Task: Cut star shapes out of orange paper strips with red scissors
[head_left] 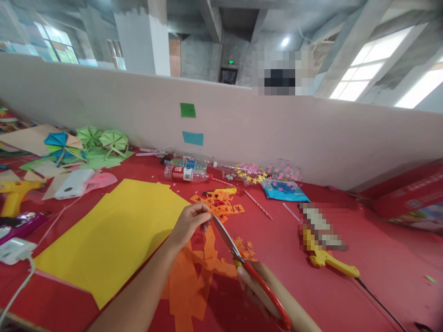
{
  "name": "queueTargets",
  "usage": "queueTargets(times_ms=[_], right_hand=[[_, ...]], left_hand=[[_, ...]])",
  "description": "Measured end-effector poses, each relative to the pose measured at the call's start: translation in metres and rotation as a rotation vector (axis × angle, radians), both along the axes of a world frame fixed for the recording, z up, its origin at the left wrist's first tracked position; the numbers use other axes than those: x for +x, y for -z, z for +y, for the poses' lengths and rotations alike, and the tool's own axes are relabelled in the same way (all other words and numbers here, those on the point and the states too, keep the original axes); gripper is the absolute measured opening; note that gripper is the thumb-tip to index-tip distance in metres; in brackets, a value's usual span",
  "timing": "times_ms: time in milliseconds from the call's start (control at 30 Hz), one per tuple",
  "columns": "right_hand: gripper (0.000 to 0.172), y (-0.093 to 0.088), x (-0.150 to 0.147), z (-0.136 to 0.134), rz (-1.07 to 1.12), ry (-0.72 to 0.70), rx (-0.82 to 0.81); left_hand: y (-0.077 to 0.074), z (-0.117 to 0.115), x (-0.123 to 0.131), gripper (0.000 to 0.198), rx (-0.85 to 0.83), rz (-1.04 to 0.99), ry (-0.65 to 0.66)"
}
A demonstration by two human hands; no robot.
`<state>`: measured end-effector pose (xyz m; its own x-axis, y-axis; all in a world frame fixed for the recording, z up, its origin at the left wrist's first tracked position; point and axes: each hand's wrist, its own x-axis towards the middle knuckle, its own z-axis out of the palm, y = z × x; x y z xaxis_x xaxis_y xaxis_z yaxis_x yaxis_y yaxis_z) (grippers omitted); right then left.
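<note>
My right hand is wrapped round a pair of scissors with red handles, its blades pointing up and to the left. At the blade tips, my left hand has thumb and fingers pinched together; whatever is between them is too small to make out. Beneath both hands lie cut orange paper strips. A little pile of orange stars rests beside the blades, and star-punched orange scraps lie just beyond my left hand.
Yellow paper sheets spread across the left of the red table. Plastic bottles and a blue packet line the white partition. A yellow glue gun with a cord lies right; another glue gun is far left.
</note>
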<state>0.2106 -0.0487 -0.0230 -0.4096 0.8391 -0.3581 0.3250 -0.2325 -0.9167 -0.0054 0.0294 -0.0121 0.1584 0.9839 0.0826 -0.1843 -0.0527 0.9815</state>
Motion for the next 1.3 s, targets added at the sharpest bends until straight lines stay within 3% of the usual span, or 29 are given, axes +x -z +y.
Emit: queueTargets(times_ms=[567, 767, 1033, 1200, 1300], right_hand=[[0.053, -0.003, 0.0, 0.002, -0.009, -0.009, -0.023], [0.059, 0.0, -0.001, 0.001, 0.007, -0.018, 0.025], [0.058, 0.004, -0.004, -0.002, 0.038, 0.004, 0.079], [0.06, 0.009, -0.006, -0.003, 0.07, 0.019, 0.107], [0.059, 0.009, -0.007, -0.004, 0.082, 0.024, 0.096]], left_hand=[[0.0, 0.001, -0.003, 0.016, -0.006, 0.001, -0.005], [0.001, 0.0, 0.001, 0.018, 0.02, 0.029, -0.035], [0.0, -0.007, 0.012, 0.021, 0.098, 0.067, -0.088], [-0.002, -0.009, 0.018, 0.018, 0.253, 0.152, -0.227], [-0.001, -0.01, 0.019, 0.016, 0.266, 0.146, -0.229]])
